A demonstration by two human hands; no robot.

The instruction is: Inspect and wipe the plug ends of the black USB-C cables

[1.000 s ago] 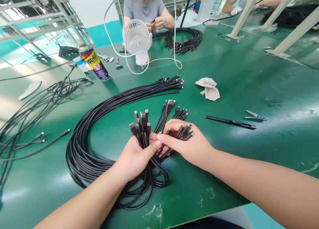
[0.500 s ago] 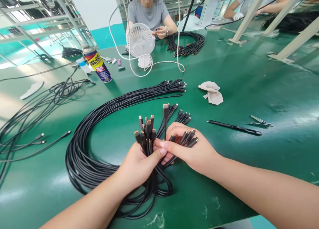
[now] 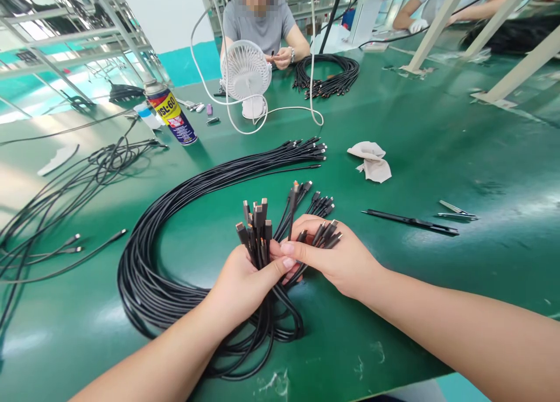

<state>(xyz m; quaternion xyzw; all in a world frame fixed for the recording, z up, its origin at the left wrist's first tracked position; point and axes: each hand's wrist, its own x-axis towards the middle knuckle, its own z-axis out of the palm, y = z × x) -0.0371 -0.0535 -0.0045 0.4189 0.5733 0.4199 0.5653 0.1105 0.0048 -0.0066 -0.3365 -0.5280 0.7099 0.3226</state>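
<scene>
My left hand is closed around a bunch of black cables, whose connector ends stand upright above the fist. My right hand pinches one cable between thumb and finger, its connector pointing up. More connector ends stick out between that hand's fingers. The two thumbs nearly meet. From the hands, the cable bundle curves left and back over the green table, with its far ends lying loose. Some connectors rest just behind my right hand.
A spray can and a white fan stand toward the back. Loose cables lie at left. A crumpled cloth, black tweezers and a small metal tool lie at right. Across the table sits a person beside coiled cables.
The upright cable in my right hand has turned, so its connector now shows a narrower side and an orange tip. My right hand has shifted slightly left.
</scene>
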